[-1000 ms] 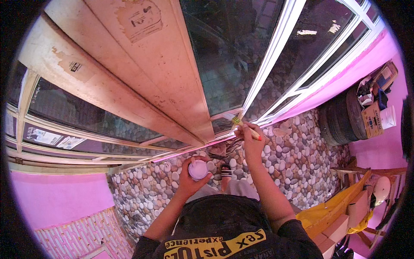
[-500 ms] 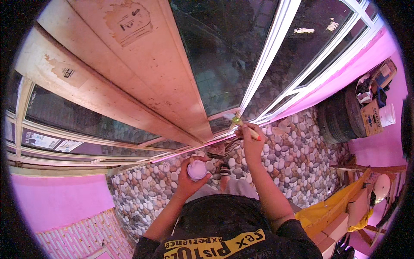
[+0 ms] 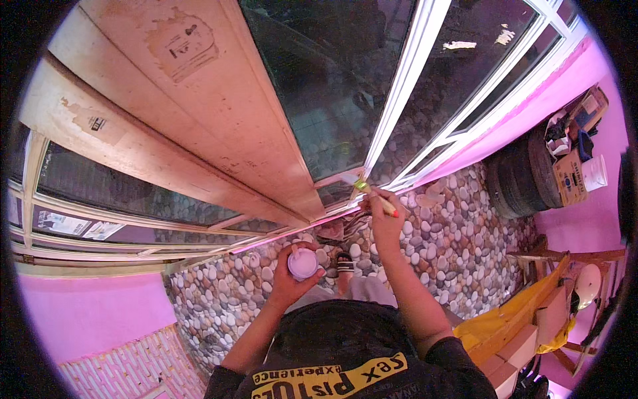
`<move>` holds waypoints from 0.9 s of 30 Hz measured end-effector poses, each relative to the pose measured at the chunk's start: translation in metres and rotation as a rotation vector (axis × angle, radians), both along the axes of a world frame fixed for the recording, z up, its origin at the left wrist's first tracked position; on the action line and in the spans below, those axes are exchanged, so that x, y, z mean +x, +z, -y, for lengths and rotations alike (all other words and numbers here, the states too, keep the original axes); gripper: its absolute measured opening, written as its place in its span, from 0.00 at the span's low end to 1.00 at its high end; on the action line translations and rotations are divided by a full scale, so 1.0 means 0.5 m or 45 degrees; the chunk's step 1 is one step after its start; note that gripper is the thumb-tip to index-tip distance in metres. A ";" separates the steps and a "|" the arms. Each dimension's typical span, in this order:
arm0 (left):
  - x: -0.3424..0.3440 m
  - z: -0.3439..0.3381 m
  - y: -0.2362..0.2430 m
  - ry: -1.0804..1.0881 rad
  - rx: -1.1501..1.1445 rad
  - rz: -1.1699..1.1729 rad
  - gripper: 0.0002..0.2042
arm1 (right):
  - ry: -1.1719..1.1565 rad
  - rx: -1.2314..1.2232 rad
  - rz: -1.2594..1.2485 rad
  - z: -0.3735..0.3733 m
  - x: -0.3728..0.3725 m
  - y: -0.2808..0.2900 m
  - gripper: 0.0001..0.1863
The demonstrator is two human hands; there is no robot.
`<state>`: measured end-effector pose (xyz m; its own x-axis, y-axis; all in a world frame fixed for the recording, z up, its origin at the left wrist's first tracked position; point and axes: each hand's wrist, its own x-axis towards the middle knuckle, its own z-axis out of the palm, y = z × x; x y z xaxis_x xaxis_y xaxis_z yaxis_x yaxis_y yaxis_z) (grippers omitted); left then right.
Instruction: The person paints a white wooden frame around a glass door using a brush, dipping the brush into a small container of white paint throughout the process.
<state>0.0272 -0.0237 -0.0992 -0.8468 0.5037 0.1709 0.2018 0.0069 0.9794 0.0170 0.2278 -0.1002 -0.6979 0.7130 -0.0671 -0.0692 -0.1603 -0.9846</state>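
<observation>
My left hand [image 3: 290, 282] is closed around a small round cup of pale, whitish paint [image 3: 303, 263], held low in front of me. My right hand [image 3: 387, 219] grips a paintbrush [image 3: 367, 188] by its handle, which has a red end and a green band. The pale bristles are at the lower corner of a glazed frame [image 3: 367, 159], beside a dark pane [image 3: 332, 80]; exact contact is too small to tell. Left of that pane rises a stained tan panel [image 3: 153, 106] with torn label remnants, with white-framed glazing on both sides of it.
Pebble-patterned floor [image 3: 458, 259] lies below, with a crumpled cloth [image 3: 334, 229] near the sill and my sandalled foot. At right are stacked tyres [image 3: 512, 179] with cartons [image 3: 568, 169] and a white bucket [image 3: 595, 171]; lower right, wooden pieces and yellow sheeting [image 3: 505, 299] against pink walls.
The brush and my right hand have edged slightly left at the frame's corner. The window and panel sit a little further left in view. My left hand keeps holding the cup.
</observation>
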 end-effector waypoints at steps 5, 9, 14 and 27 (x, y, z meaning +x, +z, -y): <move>0.002 0.003 0.009 0.015 -0.121 -0.026 0.36 | -0.156 0.014 -0.064 -0.036 0.012 -0.003 0.09; 0.004 0.002 0.000 0.012 -0.080 -0.029 0.36 | 0.034 0.115 0.030 0.000 0.026 0.026 0.10; 0.004 -0.001 0.003 0.015 -0.086 -0.033 0.37 | 0.036 0.060 -0.031 0.004 0.012 0.002 0.09; 0.003 0.003 -0.009 0.027 -0.158 0.034 0.37 | 0.069 0.055 0.018 0.011 0.023 0.003 0.10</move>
